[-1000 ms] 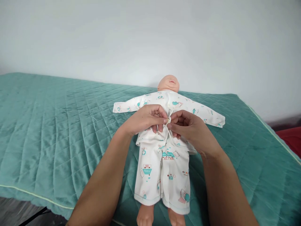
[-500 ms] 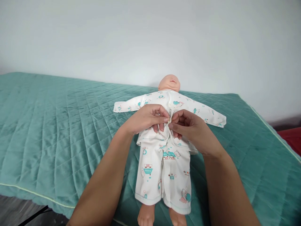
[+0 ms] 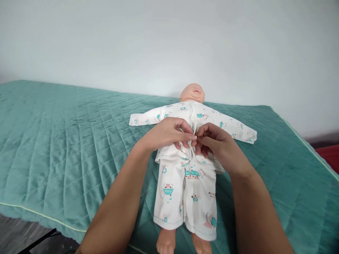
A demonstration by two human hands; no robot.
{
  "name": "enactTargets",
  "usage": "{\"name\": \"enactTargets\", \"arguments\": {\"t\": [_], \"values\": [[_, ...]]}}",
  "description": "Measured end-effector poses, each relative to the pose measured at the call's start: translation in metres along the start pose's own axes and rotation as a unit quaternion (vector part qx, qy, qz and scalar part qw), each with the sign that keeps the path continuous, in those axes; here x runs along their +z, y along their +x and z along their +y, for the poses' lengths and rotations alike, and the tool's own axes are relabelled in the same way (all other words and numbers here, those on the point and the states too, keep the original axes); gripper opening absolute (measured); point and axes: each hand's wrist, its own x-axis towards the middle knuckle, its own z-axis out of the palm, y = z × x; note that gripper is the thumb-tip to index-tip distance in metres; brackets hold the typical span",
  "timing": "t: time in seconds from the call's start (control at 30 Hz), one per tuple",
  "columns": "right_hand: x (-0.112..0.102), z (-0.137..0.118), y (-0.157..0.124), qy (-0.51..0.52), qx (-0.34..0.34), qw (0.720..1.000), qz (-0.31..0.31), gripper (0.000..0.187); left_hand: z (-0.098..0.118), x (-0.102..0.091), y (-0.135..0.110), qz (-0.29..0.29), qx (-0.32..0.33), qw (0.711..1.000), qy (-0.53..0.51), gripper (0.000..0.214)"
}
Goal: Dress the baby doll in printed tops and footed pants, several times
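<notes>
A baby doll (image 3: 192, 92) lies on its back on the green quilted bed cover (image 3: 66, 141), dressed in a white printed shirt (image 3: 201, 114) and matching trousers (image 3: 185, 201). Both of my hands meet over the doll's belly. My left hand (image 3: 169, 134) pinches a thin white tie cord (image 3: 192, 151) of the shirt between thumb and fingers. My right hand (image 3: 217, 144) pinches the same cord from the other side, fingertips touching those of the left. The knot itself is hidden between the fingers. The doll's bare feet (image 3: 165, 243) stick out near the bed's front edge.
The bed stands against a plain white wall (image 3: 169, 42). Its front edge with a pale piping line (image 3: 34, 211) runs at the lower left, with dark floor below. A red object (image 3: 328, 155) shows past the bed's right edge.
My two hands have drawn closer together over the tie cord, fingertips now touching. The view has shifted slightly; the doll has not moved.
</notes>
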Motion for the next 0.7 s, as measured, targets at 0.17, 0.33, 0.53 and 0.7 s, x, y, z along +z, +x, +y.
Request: {"name": "enactTargets", "arguments": {"t": [0.17, 0.33, 0.53, 0.7], "values": [[-0.0001, 0.0012, 0.0003, -0.012, -0.001, 1.000, -0.008, 0.009, 0.0036, 0.0029, -0.0006, 0.008, -0.006, 1.000, 0.024, 0.012], [0.0001, 0.0023, 0.0011, -0.020, -0.003, 1.000, -0.016, 0.010, 0.0047, 0.0050, -0.0006, 0.008, -0.013, 1.000, 0.024, 0.009], [0.0001, 0.0026, 0.0009, -0.024, -0.001, 1.000, -0.013, 0.009, 0.0042, 0.0043, 0.0005, 0.001, -0.013, 1.000, 0.023, 0.017], [0.0012, 0.0008, 0.0000, -0.026, -0.001, 1.000, -0.011, 0.009, 0.0035, 0.0034, 0.0004, 0.002, -0.016, 1.000, 0.022, 0.021]]}}
